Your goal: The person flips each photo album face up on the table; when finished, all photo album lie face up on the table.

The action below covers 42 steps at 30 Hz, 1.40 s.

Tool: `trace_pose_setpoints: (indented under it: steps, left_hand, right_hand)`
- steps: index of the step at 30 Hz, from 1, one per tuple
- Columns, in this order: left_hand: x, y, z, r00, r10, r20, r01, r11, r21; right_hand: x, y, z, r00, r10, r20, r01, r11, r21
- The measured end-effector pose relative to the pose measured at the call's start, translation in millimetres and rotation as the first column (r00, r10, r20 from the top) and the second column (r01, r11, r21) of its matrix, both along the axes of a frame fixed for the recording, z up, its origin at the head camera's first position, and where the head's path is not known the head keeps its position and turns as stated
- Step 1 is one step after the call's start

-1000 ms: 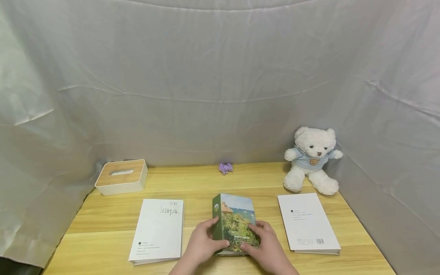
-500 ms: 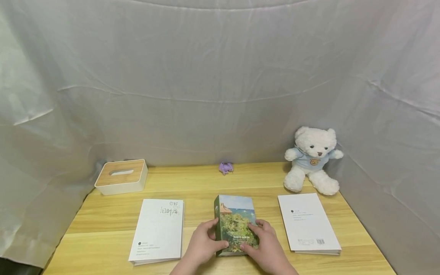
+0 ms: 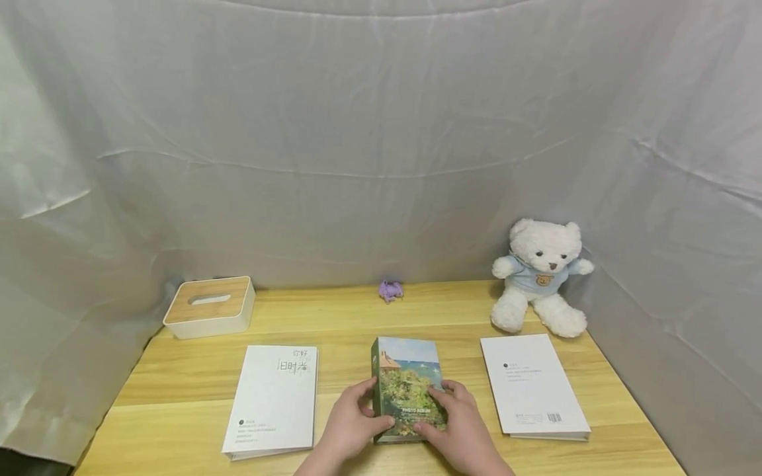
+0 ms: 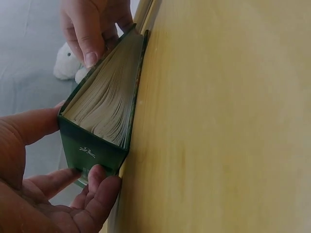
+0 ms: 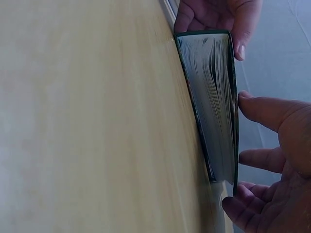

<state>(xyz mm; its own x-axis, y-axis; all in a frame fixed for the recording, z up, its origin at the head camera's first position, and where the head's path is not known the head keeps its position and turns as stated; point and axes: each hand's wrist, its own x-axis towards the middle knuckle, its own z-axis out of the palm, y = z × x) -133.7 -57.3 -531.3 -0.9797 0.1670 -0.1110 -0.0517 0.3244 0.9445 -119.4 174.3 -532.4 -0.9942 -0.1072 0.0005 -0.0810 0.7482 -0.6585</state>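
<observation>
A thick photo album (image 3: 411,390) with a painted seaside cover and green spine lies on the table between both hands. My left hand (image 3: 351,420) holds its spine side, thumb on the front cover and fingers against the spine, as the left wrist view shows. My right hand (image 3: 463,423) holds the opposite side. In the right wrist view its thumb and index fingertip touch the cover, while the other fingers sit by the open page edge. The album's pages (image 5: 206,87) are seen end-on, between closed covers.
White albums lie to the left (image 3: 274,400) and right (image 3: 534,387). Behind them are a tissue box (image 3: 210,307) with a wooden lid, a small purple object (image 3: 390,291) and a white teddy bear (image 3: 543,277) in a blue shirt. Grey cloth (image 3: 381,145) hangs around the table.
The photo album has turned slightly and settled flatter, so less of its green spine shows. Both hands keep their hold with hardly any movement.
</observation>
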Motion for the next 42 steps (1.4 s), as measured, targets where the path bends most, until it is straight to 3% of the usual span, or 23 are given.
trace_pose_setpoints:
  steps: [10, 20, 27, 37, 42]
  left_hand:
    - [5.2, 6.1, -1.8, 0.995, 0.092, 0.041, -0.093, 0.995, 0.025]
    - [6.2, 11.4, -2.1, 0.991, 0.13, -0.006, -0.13, 0.991, -0.017]
    - [7.2, 13.8, 0.0, 0.991, 0.135, -0.008, -0.135, 0.991, -0.025]
    - [8.0, 11.4, 2.4, 0.996, 0.087, 0.0, -0.087, 0.996, -0.008]
    - [6.3, 8.6, 1.6, 0.995, 0.101, -0.001, -0.101, 0.994, -0.033]
  right_hand:
    - [-1.5, 8.9, -0.3, 0.997, 0.022, 0.076, -0.013, 0.992, -0.125]
    - [-1.7, 16.3, 2.6, 0.99, 0.064, 0.122, -0.042, 0.984, -0.174]
    - [0.0, 15.7, 5.2, 0.986, 0.083, 0.145, -0.055, 0.98, -0.19]
    - [2.1, 17.4, 8.0, 0.986, 0.093, 0.138, -0.066, 0.98, -0.189]
    - [1.8, 17.3, 5.7, 0.984, 0.114, 0.135, -0.086, 0.977, -0.196]
